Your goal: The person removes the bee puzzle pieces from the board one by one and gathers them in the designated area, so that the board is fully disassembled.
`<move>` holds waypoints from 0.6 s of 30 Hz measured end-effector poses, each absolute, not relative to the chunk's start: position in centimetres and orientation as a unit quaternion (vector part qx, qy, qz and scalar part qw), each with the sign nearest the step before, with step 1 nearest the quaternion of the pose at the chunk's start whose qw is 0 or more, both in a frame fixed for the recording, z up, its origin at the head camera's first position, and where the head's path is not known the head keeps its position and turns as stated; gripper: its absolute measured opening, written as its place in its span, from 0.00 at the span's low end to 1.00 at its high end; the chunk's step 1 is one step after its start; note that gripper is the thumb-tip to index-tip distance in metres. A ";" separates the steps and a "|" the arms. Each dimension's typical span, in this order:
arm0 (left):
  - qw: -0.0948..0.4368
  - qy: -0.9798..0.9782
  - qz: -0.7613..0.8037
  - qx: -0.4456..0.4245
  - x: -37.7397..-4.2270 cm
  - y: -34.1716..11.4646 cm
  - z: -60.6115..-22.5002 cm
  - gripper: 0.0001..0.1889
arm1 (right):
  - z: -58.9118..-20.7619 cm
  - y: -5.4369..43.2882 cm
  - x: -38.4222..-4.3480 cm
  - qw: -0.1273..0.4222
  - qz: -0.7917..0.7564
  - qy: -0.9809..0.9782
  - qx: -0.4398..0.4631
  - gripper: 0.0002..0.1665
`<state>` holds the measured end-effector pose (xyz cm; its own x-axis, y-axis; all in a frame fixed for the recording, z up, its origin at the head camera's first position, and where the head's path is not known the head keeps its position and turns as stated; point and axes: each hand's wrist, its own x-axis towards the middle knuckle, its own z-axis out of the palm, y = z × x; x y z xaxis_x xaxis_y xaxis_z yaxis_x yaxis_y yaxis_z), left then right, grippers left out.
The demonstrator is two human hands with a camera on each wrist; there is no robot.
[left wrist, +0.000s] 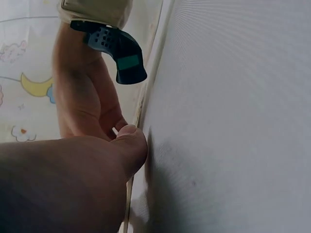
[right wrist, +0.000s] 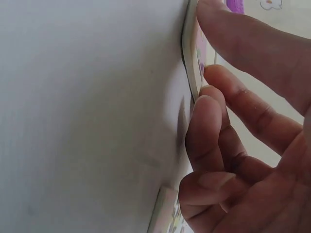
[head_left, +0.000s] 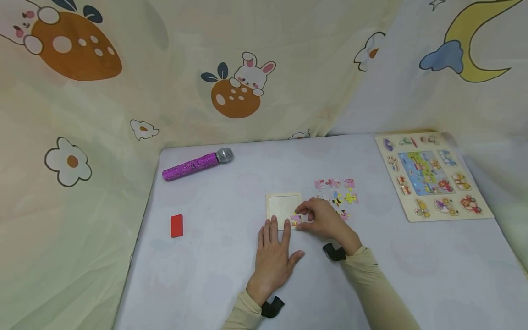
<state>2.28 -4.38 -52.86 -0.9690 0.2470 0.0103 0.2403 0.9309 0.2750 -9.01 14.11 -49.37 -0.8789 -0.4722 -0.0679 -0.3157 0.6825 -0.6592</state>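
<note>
A square puzzle tray (head_left: 267, 206) with a pale wooden rim lies flat on the table. One pink puzzle piece (head_left: 295, 220) sits in its lower right corner. My left hand (head_left: 272, 261) rests with straight, spread fingers at the tray's near edge. At the right rim, the thumb and index finger of my right hand (head_left: 323, 222) pinch a small puzzle piece with a yellow bit (head_left: 295, 213); the hand hides most of it. In the right wrist view the thumb lies at the edge of the tray (right wrist: 190, 53), the other fingers curled below.
Several loose puzzle pieces (head_left: 334, 184) lie in rows right of the tray, partly behind my right hand. A purple glitter microphone (head_left: 191, 166) is at the back left, above a red block (head_left: 176, 226). A large picture puzzle board (head_left: 412, 201) lies at the right.
</note>
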 end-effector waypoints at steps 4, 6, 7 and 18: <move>0.014 0.982 0.142 0.125 2.2 -4.4 -52.9 0.46 | -49.3 13.8 -8.9 0.111 -0.321 0.915 -0.216 0.24; 0.012 0.982 0.142 0.126 2.2 -4.4 -52.9 0.46 | -49.3 13.7 -8.8 0.107 -0.316 0.918 -0.215 0.24; 0.010 0.982 0.142 0.127 2.2 -4.4 -52.9 0.46 | -49.3 13.7 -8.8 0.105 -0.314 0.919 -0.215 0.24; 0.007 0.983 0.134 0.127 2.2 -4.4 -52.9 0.46 | -49.2 13.5 -8.7 0.122 -0.338 0.910 -0.206 0.25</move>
